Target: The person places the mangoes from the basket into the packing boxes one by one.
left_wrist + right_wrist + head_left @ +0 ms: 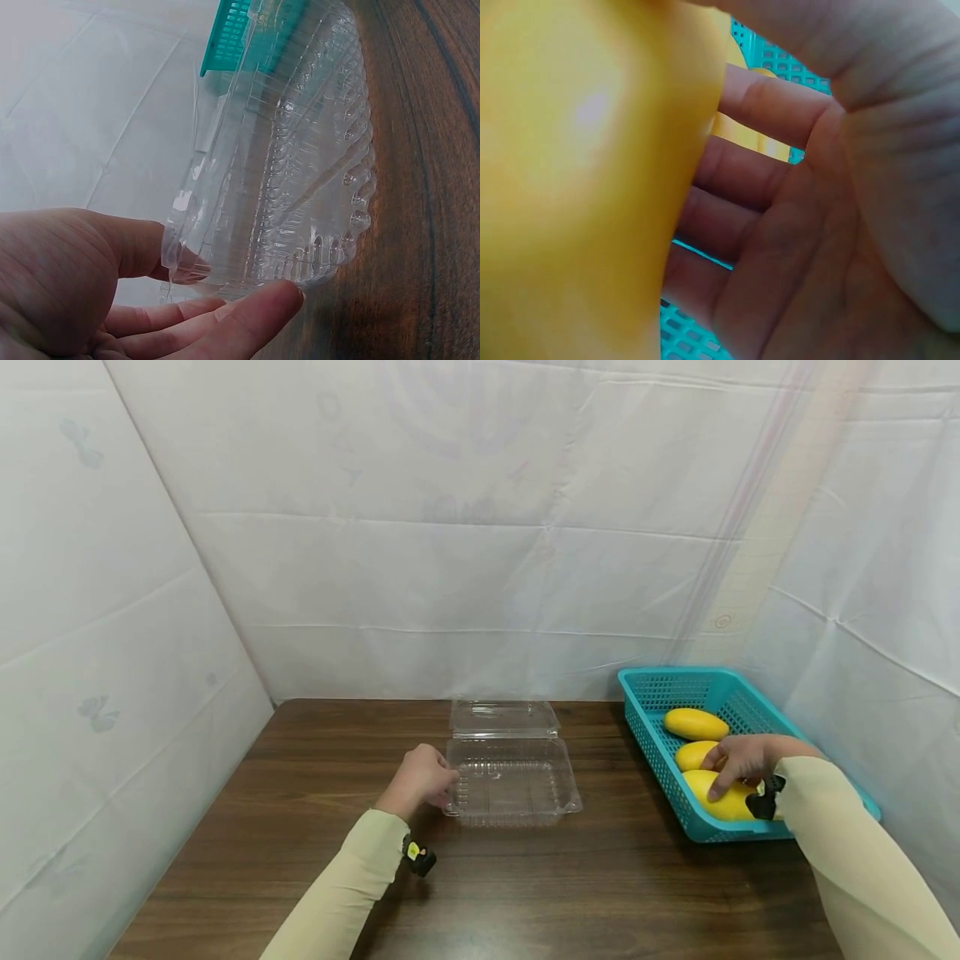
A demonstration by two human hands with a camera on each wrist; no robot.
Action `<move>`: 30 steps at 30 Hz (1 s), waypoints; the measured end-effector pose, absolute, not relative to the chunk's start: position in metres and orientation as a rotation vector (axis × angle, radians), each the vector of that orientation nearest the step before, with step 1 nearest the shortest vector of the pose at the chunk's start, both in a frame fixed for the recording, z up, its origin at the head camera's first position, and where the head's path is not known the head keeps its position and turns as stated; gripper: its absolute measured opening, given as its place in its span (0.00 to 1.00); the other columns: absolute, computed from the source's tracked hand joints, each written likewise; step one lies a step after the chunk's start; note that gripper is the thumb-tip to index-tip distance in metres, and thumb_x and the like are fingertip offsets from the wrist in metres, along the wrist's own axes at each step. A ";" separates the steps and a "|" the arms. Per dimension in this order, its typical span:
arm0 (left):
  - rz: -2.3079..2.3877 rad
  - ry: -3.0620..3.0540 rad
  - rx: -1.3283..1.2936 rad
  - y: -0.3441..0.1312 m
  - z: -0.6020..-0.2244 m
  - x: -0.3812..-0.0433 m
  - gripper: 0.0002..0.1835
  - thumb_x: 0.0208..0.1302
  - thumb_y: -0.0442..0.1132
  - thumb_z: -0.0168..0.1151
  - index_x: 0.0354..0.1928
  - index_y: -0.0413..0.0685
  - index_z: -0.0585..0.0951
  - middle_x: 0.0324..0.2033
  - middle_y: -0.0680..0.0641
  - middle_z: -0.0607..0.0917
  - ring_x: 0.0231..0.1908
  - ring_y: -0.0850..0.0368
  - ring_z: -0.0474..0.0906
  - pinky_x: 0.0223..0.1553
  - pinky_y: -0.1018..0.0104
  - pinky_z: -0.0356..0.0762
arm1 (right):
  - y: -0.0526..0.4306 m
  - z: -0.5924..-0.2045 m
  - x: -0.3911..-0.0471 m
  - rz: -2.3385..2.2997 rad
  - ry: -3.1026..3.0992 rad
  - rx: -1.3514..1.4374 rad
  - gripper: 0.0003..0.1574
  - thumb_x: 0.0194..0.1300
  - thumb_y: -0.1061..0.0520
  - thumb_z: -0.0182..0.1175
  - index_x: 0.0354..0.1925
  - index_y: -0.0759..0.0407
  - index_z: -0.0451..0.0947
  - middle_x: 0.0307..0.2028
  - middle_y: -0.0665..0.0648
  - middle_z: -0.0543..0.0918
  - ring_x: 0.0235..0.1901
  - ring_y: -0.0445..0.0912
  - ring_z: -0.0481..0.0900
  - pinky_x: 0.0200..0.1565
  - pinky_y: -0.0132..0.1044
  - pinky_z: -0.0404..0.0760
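My left hand (426,775) pinches the left wall of a clear plastic clamshell box (513,777), thumb inside the rim and fingers outside, as the left wrist view shows. The box stands on the table with its lid (504,718) folded back toward the rear curtain. At the right, my right hand (738,762) reaches into a teal basket (651,752) and grips the nearest yellow mango (720,797), thumb on one side and fingers curled round the other. Two more mangoes lie behind it, a partly covered one (692,754) and a farther one (696,723).
The brown wooden table (525,893) ends at a white curtain (465,568) at the back, with more white cloth at both sides. The basket's raised rim stands around the mangoes, close to the right curtain.
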State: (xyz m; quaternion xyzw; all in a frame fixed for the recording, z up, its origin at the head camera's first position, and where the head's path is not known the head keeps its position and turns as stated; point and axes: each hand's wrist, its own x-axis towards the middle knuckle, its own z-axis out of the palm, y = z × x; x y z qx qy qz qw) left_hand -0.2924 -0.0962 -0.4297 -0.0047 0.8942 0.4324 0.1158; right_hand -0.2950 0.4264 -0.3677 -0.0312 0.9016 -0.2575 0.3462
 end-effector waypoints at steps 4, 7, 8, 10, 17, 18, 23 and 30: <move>1.272 2.618 -0.018 -0.096 -0.431 -0.293 0.12 0.69 0.34 0.64 0.26 0.36 0.82 0.25 0.42 0.87 0.21 0.56 0.87 0.27 0.63 0.89 | 0.427 -0.367 -0.294 -0.691 2.337 -0.072 0.32 0.60 0.56 0.74 0.57 0.68 0.75 0.39 0.54 0.77 0.27 0.43 0.70 0.34 0.33 0.76; 1.268 2.624 -0.012 -0.096 -0.431 -0.293 0.12 0.68 0.34 0.64 0.26 0.36 0.82 0.24 0.43 0.87 0.21 0.56 0.87 0.28 0.62 0.89 | 0.428 -0.367 -0.293 -0.706 2.354 -0.072 0.34 0.59 0.57 0.75 0.59 0.69 0.75 0.41 0.56 0.79 0.32 0.45 0.75 0.37 0.36 0.82; 1.266 2.626 -0.009 -0.096 -0.431 -0.292 0.12 0.68 0.33 0.64 0.26 0.36 0.83 0.24 0.43 0.87 0.21 0.56 0.87 0.28 0.62 0.89 | 0.429 -0.366 -0.293 -0.711 2.357 -0.083 0.35 0.59 0.57 0.75 0.59 0.70 0.75 0.41 0.56 0.80 0.33 0.46 0.77 0.38 0.37 0.83; 1.262 2.628 -0.006 -0.096 -0.431 -0.292 0.11 0.68 0.33 0.63 0.28 0.35 0.84 0.25 0.43 0.87 0.21 0.57 0.87 0.28 0.62 0.89 | 0.430 -0.365 -0.293 -0.729 2.368 -0.099 0.36 0.58 0.57 0.75 0.60 0.71 0.74 0.43 0.57 0.81 0.35 0.47 0.78 0.40 0.39 0.85; 1.272 2.623 -0.013 -0.097 -0.430 -0.292 0.09 0.68 0.34 0.64 0.34 0.33 0.86 0.30 0.40 0.88 0.23 0.56 0.87 0.28 0.63 0.89 | 0.437 -0.362 -0.293 -0.723 2.418 -0.200 0.39 0.60 0.54 0.74 0.62 0.74 0.74 0.49 0.60 0.84 0.37 0.48 0.81 0.41 0.41 0.87; 1.270 2.626 -0.007 -0.097 -0.430 -0.293 0.09 0.68 0.34 0.64 0.35 0.33 0.86 0.31 0.40 0.89 0.24 0.56 0.87 0.29 0.62 0.89 | 0.437 -0.361 -0.293 -0.701 2.438 -0.215 0.39 0.60 0.53 0.74 0.62 0.74 0.74 0.50 0.61 0.84 0.37 0.48 0.81 0.41 0.41 0.86; 1.292 2.611 -0.014 -0.097 -0.430 -0.293 0.10 0.69 0.34 0.64 0.33 0.33 0.85 0.34 0.39 0.89 0.25 0.56 0.88 0.29 0.63 0.89 | 0.436 -0.360 -0.294 -0.644 2.506 -0.270 0.42 0.61 0.49 0.74 0.63 0.75 0.73 0.53 0.66 0.84 0.40 0.47 0.82 0.43 0.41 0.87; 1.317 2.601 -0.016 -0.098 -0.432 -0.293 0.09 0.68 0.34 0.65 0.30 0.36 0.83 0.32 0.40 0.88 0.24 0.56 0.88 0.28 0.63 0.89 | 0.433 -0.358 -0.292 -0.634 2.560 -0.306 0.45 0.61 0.48 0.73 0.64 0.77 0.71 0.53 0.68 0.84 0.41 0.47 0.83 0.45 0.42 0.88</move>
